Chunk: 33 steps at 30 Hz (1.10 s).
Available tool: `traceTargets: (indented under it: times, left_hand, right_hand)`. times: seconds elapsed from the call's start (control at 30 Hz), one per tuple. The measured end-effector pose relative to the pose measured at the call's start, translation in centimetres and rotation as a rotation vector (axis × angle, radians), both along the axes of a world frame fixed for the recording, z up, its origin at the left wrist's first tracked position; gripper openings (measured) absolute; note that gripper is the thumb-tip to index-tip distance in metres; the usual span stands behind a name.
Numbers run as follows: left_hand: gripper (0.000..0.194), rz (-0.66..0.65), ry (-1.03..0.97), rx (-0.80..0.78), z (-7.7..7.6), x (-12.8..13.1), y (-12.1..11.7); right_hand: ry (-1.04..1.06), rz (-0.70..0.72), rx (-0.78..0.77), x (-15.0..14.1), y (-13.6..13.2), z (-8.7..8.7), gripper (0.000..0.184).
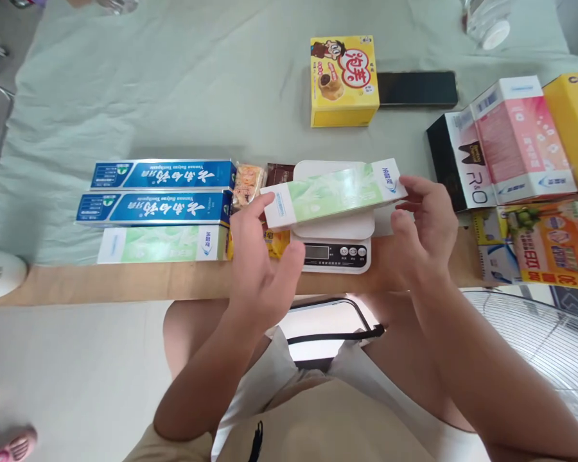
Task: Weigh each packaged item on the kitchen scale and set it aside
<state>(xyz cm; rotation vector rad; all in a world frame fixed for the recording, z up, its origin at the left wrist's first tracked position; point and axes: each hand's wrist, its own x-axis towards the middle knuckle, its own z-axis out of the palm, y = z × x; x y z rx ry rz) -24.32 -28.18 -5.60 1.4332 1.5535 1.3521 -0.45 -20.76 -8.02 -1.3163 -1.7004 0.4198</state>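
Note:
A green-and-white toothpaste box [334,192] lies slantwise over the white kitchen scale [334,230], its right end higher in the picture. Whether it rests on the scale's plate I cannot tell. My left hand [262,263] grips the box's left end with the fingers, the thumb standing apart. At the opposite end, the curled fingertips of my right hand [426,224] hold the corner. The scale's small display [316,252] and buttons face me. Left of my left hand, another green toothpaste box [161,244] lies below two blue toothpaste boxes [157,207].
Wrapped crackers [248,183] and a brown packet [280,173] lie beside the scale. Farther back are a yellow snack box [344,83] and a black phone [418,88]. Several cartons, one pink [523,138], crowd the right. A clear bottle [489,25] lies at the back.

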Motion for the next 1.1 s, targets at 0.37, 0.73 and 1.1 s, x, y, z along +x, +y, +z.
traceTargets:
  times: [0.37, 0.73, 1.1]
  left_hand:
    - [0.062, -0.059, 0.011, -0.114, 0.3, -0.7, 0.0]
    - [0.064, -0.131, -0.006, -0.092, -0.3, -0.8, 0.1]
    - [0.046, 0.071, -0.223, 0.051, 5.1, -3.9, -1.2]
  right_hand:
    - [0.042, -0.073, -0.066, 0.3, 0.5, -0.2, 0.035]
    - [0.016, 0.065, -0.185, 0.7, 0.3, -0.8, 0.048]
    - [0.133, 0.162, 0.057, -4.7, -3.6, 3.1, 0.062]
